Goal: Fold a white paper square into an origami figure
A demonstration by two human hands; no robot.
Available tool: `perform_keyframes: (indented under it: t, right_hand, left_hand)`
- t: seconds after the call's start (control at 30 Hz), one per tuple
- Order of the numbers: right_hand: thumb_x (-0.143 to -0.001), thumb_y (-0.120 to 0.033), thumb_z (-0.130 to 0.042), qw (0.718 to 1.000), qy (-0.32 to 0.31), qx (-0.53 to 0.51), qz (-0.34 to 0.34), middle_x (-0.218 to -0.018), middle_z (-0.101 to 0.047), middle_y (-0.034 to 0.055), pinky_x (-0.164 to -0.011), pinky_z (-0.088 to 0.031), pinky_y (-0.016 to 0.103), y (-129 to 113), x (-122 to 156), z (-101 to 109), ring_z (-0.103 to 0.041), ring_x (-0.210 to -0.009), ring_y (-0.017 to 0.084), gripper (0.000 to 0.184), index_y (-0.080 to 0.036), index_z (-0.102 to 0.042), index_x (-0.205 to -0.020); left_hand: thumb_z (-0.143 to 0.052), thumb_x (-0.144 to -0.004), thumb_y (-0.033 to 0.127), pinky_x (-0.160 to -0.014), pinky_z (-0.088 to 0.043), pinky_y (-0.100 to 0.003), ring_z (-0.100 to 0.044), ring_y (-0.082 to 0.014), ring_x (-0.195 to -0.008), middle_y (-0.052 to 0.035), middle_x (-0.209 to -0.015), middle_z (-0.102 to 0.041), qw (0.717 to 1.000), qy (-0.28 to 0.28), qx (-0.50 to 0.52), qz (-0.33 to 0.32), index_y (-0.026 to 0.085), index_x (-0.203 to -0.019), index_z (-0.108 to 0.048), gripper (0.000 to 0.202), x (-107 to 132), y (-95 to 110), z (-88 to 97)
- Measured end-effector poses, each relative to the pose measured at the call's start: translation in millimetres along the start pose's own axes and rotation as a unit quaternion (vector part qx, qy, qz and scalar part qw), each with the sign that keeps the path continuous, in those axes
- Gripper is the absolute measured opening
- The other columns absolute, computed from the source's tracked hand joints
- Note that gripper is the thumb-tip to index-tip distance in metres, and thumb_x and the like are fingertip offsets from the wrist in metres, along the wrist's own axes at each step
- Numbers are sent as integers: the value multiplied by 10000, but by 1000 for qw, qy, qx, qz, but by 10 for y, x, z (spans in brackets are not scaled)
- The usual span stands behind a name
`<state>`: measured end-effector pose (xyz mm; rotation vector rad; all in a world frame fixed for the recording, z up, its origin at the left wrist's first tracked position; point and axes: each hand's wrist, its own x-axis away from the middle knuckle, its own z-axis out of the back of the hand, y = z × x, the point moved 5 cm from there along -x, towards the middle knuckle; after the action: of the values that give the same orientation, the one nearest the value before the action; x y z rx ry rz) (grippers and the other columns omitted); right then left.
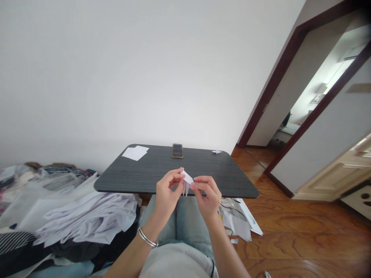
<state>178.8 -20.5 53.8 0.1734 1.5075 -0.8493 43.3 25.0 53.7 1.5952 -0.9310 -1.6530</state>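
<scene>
A small piece of folded white paper [187, 178] is held up between both hands, above the near edge of the dark table [203, 166]. My left hand [170, 188] pinches its left side, thumb and fingertips closed on it. On the right side, my right hand [207, 193] grips a corner between thumb and index finger. Narrow pointed flaps hang down from the paper between the hands. A silver bangle circles my left wrist.
White paper sheets [135, 152] lie at the table's back left. A phone [177, 150] rests at the back middle, and a small folded paper shape [216, 151] sits at the back right. Piled clothes [87, 216] are on the left; papers [239, 224] lie low on the right.
</scene>
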Motion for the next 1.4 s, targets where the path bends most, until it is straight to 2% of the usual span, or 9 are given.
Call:
perform_keyframes:
  t: [0.2, 0.33, 0.53, 0.67, 0.87, 1.03, 1.13, 1.23, 1.4]
  right_hand:
    - [-805, -145, -610, 1000, -21, -23, 3, -834, -661, 54, -602, -531, 305, 16, 27, -46, -637, -698, 171, 120, -241, -666, -760]
    - [-798, -119, -588, 999, -20, -43, -13, -842, -629, 47, -588, -510, 301, 55, 1, -29, -613, -693, 166, 172, -253, -686, -751]
    - [-792, -141, -589, 981, -58, -148, -113, -905, -555, 65, -593, -488, 284, 239, -17, -57, -570, -828, 189, 176, -252, -698, -874]
    - [-813, -193, -574, 952, -103, -228, -178, -792, -575, 47, -549, -468, 259, 304, 5, -119, -573, -704, 163, 137, -217, -696, -869]
    - [-840, -205, -525, 944, -120, -235, -199, -669, -584, 20, -530, -436, 248, 251, 5, -111, -551, -619, 146, 193, -211, -709, -783]
    - [-851, -292, -540, 934, -152, -234, -222, -752, -613, 40, -560, -496, 269, 208, 17, -135, -586, -643, 152, 185, -199, -699, -859]
    - [-820, -306, -595, 923, -138, -240, -269, -694, -607, 19, -533, -511, 262, 240, 56, -168, -586, -577, 139, 133, -189, -656, -838]
    - [-801, -317, -619, 911, -111, -254, -307, -613, -568, -20, -483, -507, 243, 278, 98, -199, -567, -504, 123, 125, -194, -592, -803]
    - [-768, -317, -653, 907, -73, -262, -322, -599, -560, -36, -459, -512, 233, 332, 124, -221, -565, -484, 116, 164, -201, -538, -786]
  left_hand:
    - [-556, -744, 94, -689, -558, -241, -662, -178, -875, -106, -1019, -663, 1000, 1, 8, -15, 142, -719, -651, 109, 5, 22, 20]
    - [-554, -741, 99, -707, -565, -256, -666, -195, -909, -119, -1096, -657, 1000, -9, 14, -5, 143, -727, -664, 119, 3, 12, 25]
    - [-550, -756, 124, -726, -572, -278, -668, -223, -960, -131, -1187, -634, 999, -42, 21, 3, 152, -738, -683, 138, 28, 23, 8]
    - [-564, -766, 154, -756, -565, -300, -667, -231, -969, -132, -1173, -648, 997, -60, 51, 19, 153, -738, -687, 127, 33, 6, 3]
    - [-611, -757, 220, -791, -545, -310, -676, -222, -927, -129, -1066, -698, 986, -71, 120, 87, 134, -782, -692, 120, 33, -56, -16]
    - [-721, -669, 264, -643, -550, -265, -685, -175, -695, -59, -773, -730, 978, -43, 134, 156, 131, -774, -666, 178, 25, -168, -9]
    - [-732, -654, 254, -603, -540, -251, -668, -153, -615, -25, -656, -704, 976, -41, 128, 171, 134, -779, -651, 192, 15, -185, -9]
    - [-733, -638, 222, -614, -543, -243, -670, -148, -638, -36, -711, -712, 977, -31, 129, 169, 133, -797, -640, 204, 7, -174, -8]
    - [-705, -645, 177, -647, -540, -228, -660, -125, -681, -49, -810, -702, 976, -22, 142, 162, 133, -930, -612, 303, 5, -194, -28]
